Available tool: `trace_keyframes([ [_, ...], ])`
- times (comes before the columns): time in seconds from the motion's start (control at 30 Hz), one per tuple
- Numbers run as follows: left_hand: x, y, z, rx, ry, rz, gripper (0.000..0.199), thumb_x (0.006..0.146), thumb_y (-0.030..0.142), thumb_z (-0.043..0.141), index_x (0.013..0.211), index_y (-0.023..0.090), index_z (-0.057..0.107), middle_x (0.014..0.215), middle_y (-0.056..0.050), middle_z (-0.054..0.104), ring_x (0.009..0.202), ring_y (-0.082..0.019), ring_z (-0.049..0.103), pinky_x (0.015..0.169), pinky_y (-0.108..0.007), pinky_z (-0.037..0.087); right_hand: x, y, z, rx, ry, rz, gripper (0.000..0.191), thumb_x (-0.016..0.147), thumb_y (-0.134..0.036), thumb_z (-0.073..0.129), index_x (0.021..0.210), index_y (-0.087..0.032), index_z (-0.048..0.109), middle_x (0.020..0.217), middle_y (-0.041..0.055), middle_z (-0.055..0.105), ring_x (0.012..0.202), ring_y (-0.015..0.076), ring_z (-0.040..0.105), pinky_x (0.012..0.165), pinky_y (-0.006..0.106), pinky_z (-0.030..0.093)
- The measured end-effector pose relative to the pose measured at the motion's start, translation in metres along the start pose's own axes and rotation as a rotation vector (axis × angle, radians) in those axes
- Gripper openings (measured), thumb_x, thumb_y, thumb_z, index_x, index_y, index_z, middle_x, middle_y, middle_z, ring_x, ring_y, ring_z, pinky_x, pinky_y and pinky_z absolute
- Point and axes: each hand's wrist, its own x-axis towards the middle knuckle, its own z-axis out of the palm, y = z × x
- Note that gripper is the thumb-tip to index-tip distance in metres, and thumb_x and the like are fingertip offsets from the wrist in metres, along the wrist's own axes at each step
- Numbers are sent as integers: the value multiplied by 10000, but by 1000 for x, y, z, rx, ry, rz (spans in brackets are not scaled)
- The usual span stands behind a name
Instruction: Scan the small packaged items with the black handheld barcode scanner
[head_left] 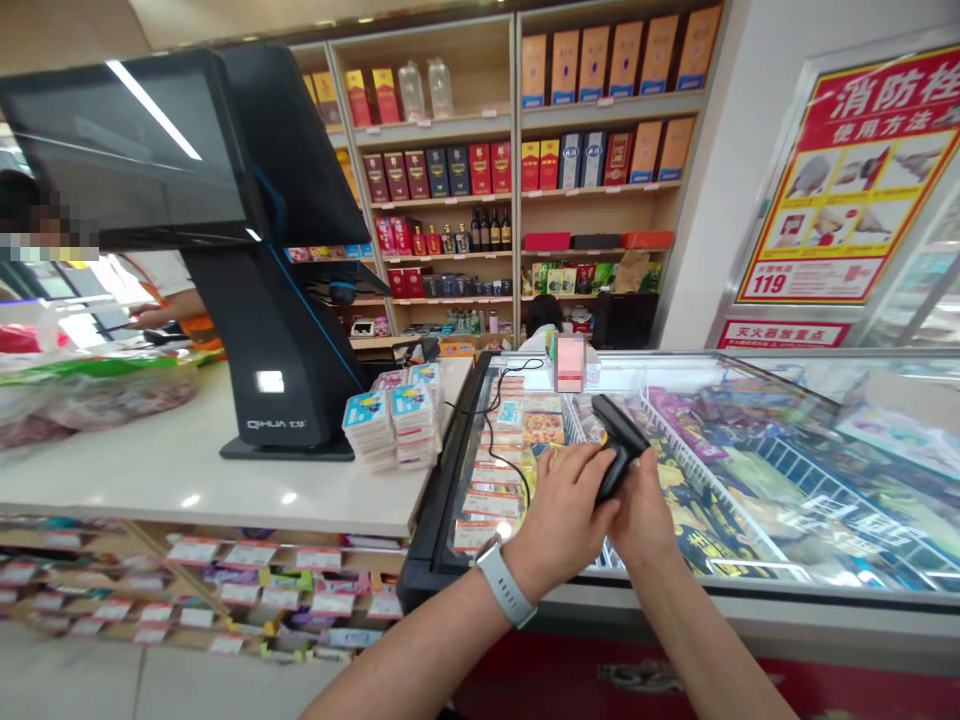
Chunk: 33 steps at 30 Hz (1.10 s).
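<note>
A black handheld barcode scanner (pixel 621 428) is held over the glass top of the chest freezer (pixel 570 570). My left hand (pixel 566 510), with a watch (pixel 506 585) on its wrist, has its fingers closed around the scanner's handle. Pressed to the other side of it is my right hand (pixel 646 510), its fingers partly hidden behind the handle. A thin black cable (pixel 491 440) lies across the freezer's left end. Through the glass show several price labels (pixel 487 500) and packaged frozen food (pixel 544 428) in white wire baskets.
On the white counter (pixel 187 480) stand a black point-of-sale terminal (pixel 277 350) and stacks of small printed cards (pixel 394 425). Behind the freezer, a person's head (pixel 544 315) shows before shelves of boxes (pixel 450 170). Another person's arm (pixel 169 308) reaches in at left.
</note>
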Motion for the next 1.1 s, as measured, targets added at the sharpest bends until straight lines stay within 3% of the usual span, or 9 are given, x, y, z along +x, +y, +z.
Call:
trace_keyframes([
  [0.1, -5, -4, -16, -8, 64, -10, 429, 919, 305, 502, 1343, 257, 465, 1371, -74, 543, 1289, -212, 464, 1153, -443, 297, -3, -19, -13, 31, -3, 78, 566, 783, -743, 523, 991, -239, 675, 765, 4, 666, 620, 154, 612, 606, 317, 569],
  [0.17, -4, -22, -23, -6, 138, -46, 395, 944, 313, 454, 1331, 238, 478, 1342, -88, 567, 1268, -212, 492, 1119, -426, 346, -7, -34, -22, 54, 0, 96, 522, 753, -678, 633, 1023, -233, 664, 741, -13, 628, 574, 120, 563, 530, 257, 527],
  [0.33, 16, -113, -24, 53, 192, -272, 364, 920, 231, 451, 1265, 146, 535, 1283, -119, 615, 1195, -212, 566, 1068, -380, 415, -26, -68, -40, 36, 21, 134, 496, 717, -554, 740, 1068, -211, 662, 720, -21, 565, 548, 89, 489, 464, 205, 464],
  [0.43, 38, -166, -18, 167, 82, -393, 372, 914, 157, 404, 1261, 162, 537, 1240, -101, 646, 1142, -196, 602, 1035, -342, 433, -38, -82, -46, 58, 2, 172, 493, 736, -546, 724, 1095, -216, 659, 724, -17, 550, 546, 86, 463, 458, 206, 465],
  [0.53, 59, -198, -11, 317, -152, -620, 409, 904, 143, 421, 1305, 164, 500, 1203, -126, 667, 1134, -192, 617, 977, -285, 449, -46, -92, -51, 87, -26, 203, 501, 753, -544, 710, 1131, -221, 647, 734, -19, 539, 543, 78, 445, 455, 200, 456],
  [0.67, 75, -220, -1, 376, -261, -729, 335, 841, 200, 541, 1161, 116, 601, 1101, -202, 693, 1055, -267, 658, 899, -337, 482, -51, -108, -59, 52, -7, 175, 518, 748, -579, 697, 1145, -251, 639, 728, -21, 536, 521, 76, 430, 445, 210, 450],
  [0.8, 83, -235, 3, 384, -282, -741, 175, 807, 221, 586, 921, 136, 688, 1016, -188, 716, 1015, -268, 668, 876, -318, 480, -54, -127, -71, -55, -5, 111, 564, 735, -608, 689, 1177, -264, 625, 719, -13, 539, 509, 89, 435, 442, 232, 451],
  [0.9, 89, -240, -1, 382, -187, -735, 199, 858, 255, 524, 858, 151, 694, 985, -170, 718, 1004, -255, 663, 875, -311, 465, -56, -139, -84, -148, -13, 76, 558, 741, -621, 668, 1188, -292, 618, 720, 0, 553, 492, 105, 442, 434, 260, 451],
  [1.1, 97, -241, -16, 305, 106, -743, 343, 897, 442, 459, 928, 175, 672, 902, -101, 710, 902, -227, 645, 795, -294, 456, -56, -158, -121, -293, 3, 66, 453, 773, -604, 588, 1130, -332, 649, 683, 58, 565, 401, 136, 413, 334, 306, 365],
])
